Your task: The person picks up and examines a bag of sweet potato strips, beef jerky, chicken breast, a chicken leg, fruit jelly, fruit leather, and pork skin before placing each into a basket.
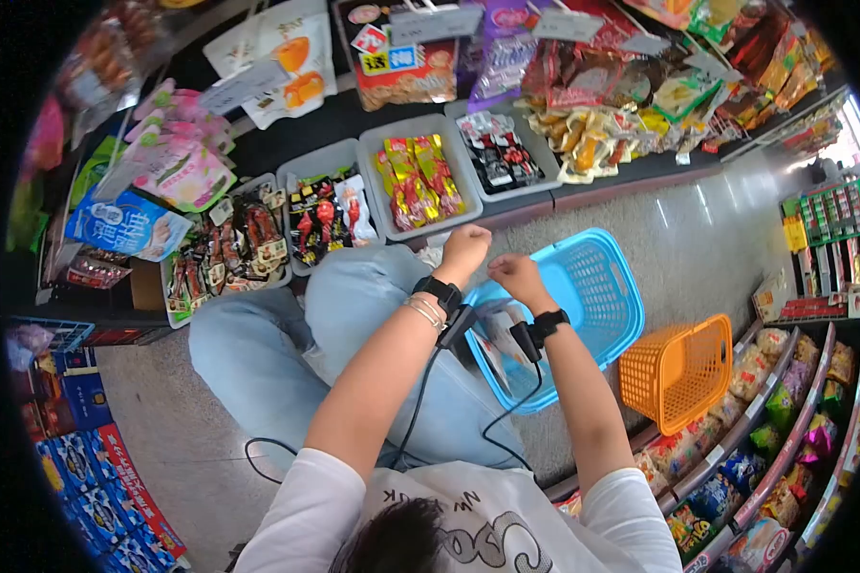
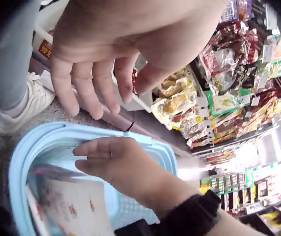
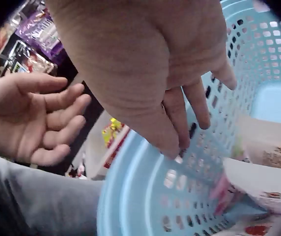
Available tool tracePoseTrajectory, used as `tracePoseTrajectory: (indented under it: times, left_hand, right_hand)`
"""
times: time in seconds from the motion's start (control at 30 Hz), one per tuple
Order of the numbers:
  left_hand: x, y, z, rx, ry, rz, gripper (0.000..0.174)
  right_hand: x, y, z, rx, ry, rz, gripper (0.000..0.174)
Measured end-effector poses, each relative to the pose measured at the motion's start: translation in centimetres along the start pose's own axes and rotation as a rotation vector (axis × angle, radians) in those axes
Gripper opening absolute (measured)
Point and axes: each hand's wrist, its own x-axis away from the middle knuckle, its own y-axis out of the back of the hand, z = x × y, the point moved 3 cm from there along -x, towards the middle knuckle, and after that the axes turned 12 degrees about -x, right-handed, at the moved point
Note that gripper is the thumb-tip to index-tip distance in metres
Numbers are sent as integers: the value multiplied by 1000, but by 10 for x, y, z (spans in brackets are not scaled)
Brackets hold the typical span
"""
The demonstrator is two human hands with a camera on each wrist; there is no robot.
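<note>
Both hands are empty above the near side of a blue basket [image 1: 597, 286]. The left hand [image 1: 466, 252], palm down with fingers loosely bent, is beside the basket's left rim; its fingers hang apart in the left wrist view [image 2: 130, 44]. Over the rim hovers the right hand [image 1: 520, 277], fingers relaxed and pointing down in the right wrist view [image 3: 145, 64]. A small gap separates the two hands. White packages [image 2: 76, 204] with printed marks lie inside the basket, also seen in the right wrist view [image 3: 261, 184].
Grey bins of small snacks, one with red and yellow packets [image 1: 419, 181], line the shelf ahead, under hanging bags. An orange basket [image 1: 674, 372] stands right of the blue one. Snack shelves [image 1: 745, 458] curve along the right. The person's bent knees [image 1: 354, 296] are at the left.
</note>
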Motion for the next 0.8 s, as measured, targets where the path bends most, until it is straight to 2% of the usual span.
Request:
tracePoseTrajectory:
  times: [0.1,0.13,0.2,0.3,0.4,0.53,0.63,0.8]
  left_hand:
    - [29,44,-60,210,-25,-8,23]
    - [41,59,-78,274,-61,-36,23]
    - [42,88,-86,381,-202,-76,21]
    - [83,152,-116,386,-249,-191,22]
    - [106,214,-107,440,-253,-320,27]
    - [125,286,-76,471,-257,-557,29]
    - [137,331,-54,499,-236,-771,26]
    - [138,391,-17,441,-211,-976,35]
  right_hand:
    - [-11,0,48,-487,134,-84,21]
    - [-9,1,82,-604,222,-123,18]
    - [-4,-1,144,-696,257,-134,21]
    - [2,-14,221,-844,274,-41,24]
    - [-2,-46,270,-880,331,93,25]
    - [-18,-102,301,-911,390,301,26]
    - [-34,-141,316,-878,321,359,26]
    - [-63,-186,339,-903,216,387,32]
